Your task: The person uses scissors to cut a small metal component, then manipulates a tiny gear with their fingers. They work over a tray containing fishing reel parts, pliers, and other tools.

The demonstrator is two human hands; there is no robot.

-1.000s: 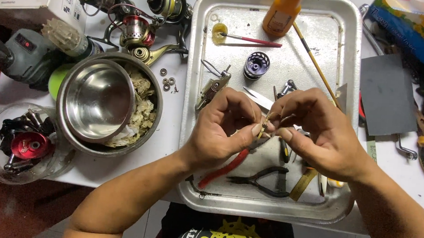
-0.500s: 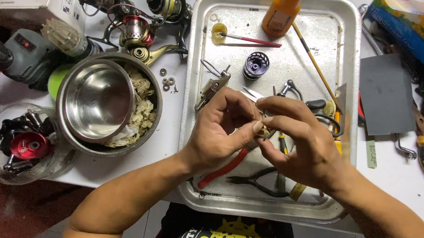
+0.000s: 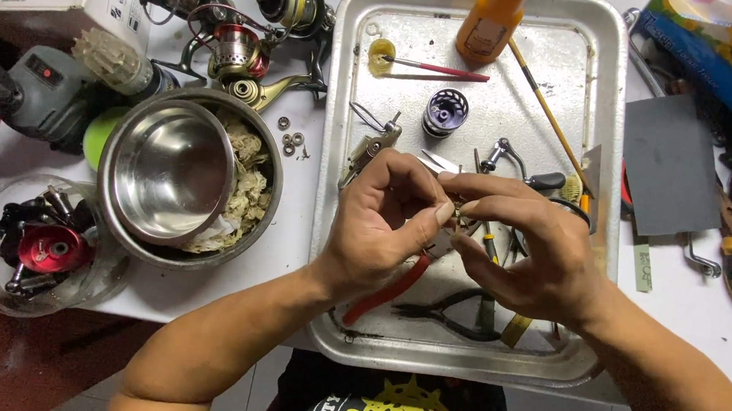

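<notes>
Your fingers (image 3: 443, 212) were pressed together around a small metal reel part (image 3: 459, 211), the left hand (image 3: 386, 224) pinching it from the left and the right hand (image 3: 532, 254) closing on it from the right, above the middle of the metal tray (image 3: 331, 229). The part was almost wholly hidden, so you could not have told its long axis or which way it pointed; only a pale tip showed between the fingertips. My judgement: so little of it was held that a twist could have let it spring free and drop among the red-handled pliers (image 3: 382, 291), black pliers (image 3: 444, 316) and screwdrivers beneath, or roll off toward the loose bearings (image 3: 289, 140) on the bench (image 3: 295, 252) to the left. The stainless bowl (image 3: 169, 168) stood well apart.
</notes>
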